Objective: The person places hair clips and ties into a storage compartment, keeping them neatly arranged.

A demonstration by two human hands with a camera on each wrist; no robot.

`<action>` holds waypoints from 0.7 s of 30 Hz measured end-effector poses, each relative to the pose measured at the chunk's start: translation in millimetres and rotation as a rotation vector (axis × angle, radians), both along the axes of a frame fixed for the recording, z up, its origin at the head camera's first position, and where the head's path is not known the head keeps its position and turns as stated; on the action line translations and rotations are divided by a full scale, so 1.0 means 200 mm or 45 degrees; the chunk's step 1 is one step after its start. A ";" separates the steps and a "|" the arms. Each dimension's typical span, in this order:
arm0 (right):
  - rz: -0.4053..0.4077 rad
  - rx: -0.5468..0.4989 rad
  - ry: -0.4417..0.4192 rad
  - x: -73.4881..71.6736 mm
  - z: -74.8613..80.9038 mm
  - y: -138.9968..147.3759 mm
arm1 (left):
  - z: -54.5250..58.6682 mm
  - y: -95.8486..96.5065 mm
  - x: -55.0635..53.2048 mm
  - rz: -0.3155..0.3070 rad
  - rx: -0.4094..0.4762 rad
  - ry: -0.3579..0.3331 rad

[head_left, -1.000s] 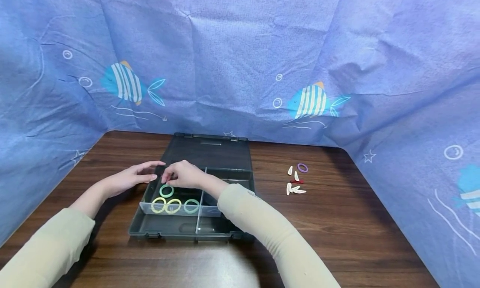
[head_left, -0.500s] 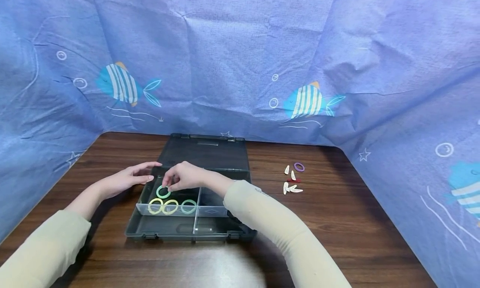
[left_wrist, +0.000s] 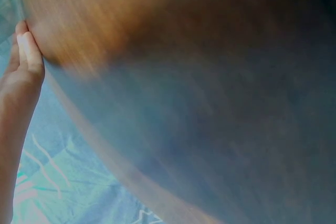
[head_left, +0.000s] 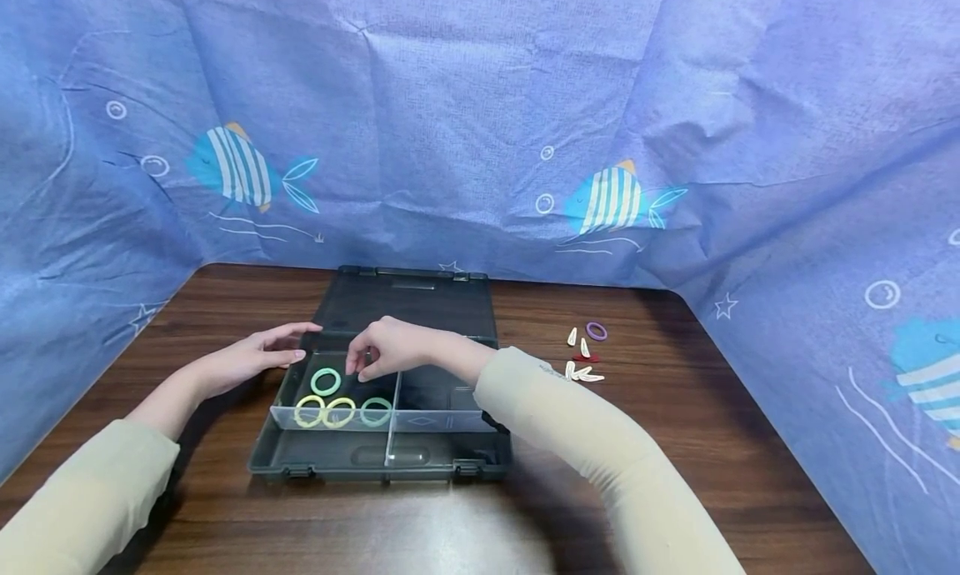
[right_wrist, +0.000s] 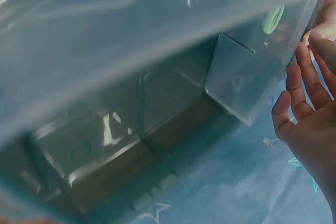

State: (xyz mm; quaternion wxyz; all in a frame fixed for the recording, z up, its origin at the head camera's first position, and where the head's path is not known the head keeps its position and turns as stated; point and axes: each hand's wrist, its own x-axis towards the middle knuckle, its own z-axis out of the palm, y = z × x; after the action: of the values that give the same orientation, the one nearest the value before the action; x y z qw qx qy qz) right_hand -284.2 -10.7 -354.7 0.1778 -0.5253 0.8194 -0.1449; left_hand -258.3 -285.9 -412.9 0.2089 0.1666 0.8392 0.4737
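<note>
My right hand (head_left: pixel 390 347) hovers over the open dark see-through compartment box (head_left: pixel 318 457), its fingers loosely bent with nothing between them. Just left of and below its fingertips, a green hair tie (head_left: pixel 326 382) lies in the left compartment. In front of that are two yellow hair ties, one to the left (head_left: pixel 298 415) and one beside it (head_left: pixel 352 410), and a second green hair tie (head_left: pixel 387 412), all behind the clear divider (head_left: pixel 435 422). At the box's left side, my left hand (head_left: pixel 251 361) rests with extended fingers by the rim.
To the right on the wooden table (head_left: pixel 675 442) lie a purple hair tie (head_left: pixel 588 329), several white snap hair clips (head_left: pixel 584 348) and a small red item (head_left: pixel 592 358). The box's lid (head_left: pixel 412 304) is folded back. A blue fish-print cloth (head_left: pixel 465 125) hangs behind.
My right hand has come away from the green hair tie at the back and shifted right. That hair tie stays in the compartment. The left hand holds its place at the box's side.
</note>
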 end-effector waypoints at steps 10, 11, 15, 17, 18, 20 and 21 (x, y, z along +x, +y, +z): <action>0.061 -0.041 -0.005 0.02 0.09 0.13 | -0.01 0.01 0.00 -0.008 -0.008 0.014; 0.065 -0.048 -0.005 0.02 0.10 0.15 | -0.01 0.01 0.00 -0.009 -0.009 0.016; 0.080 -0.054 0.011 0.02 0.14 0.21 | -0.02 0.00 -0.01 0.000 -0.003 0.017; 0.090 -0.066 0.029 0.02 0.16 0.24 | -0.01 0.00 0.00 -0.002 0.005 0.018; 0.094 -0.071 0.044 0.02 0.17 0.26 | -0.01 0.00 0.00 -0.008 0.012 0.022; 0.089 -0.081 0.050 0.02 0.19 0.29 | -0.01 0.00 0.00 -0.017 0.021 0.023; 0.087 -0.086 0.061 0.02 0.19 0.31 | 0.00 0.00 0.00 -0.023 0.028 0.024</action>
State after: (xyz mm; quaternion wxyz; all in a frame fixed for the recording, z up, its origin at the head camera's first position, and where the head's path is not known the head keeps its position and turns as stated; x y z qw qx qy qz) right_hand -279.3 51.6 -315.8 0.1450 -0.5620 0.7997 -0.1536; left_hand -258.3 -285.5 -413.9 0.2034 0.1811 0.8343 0.4793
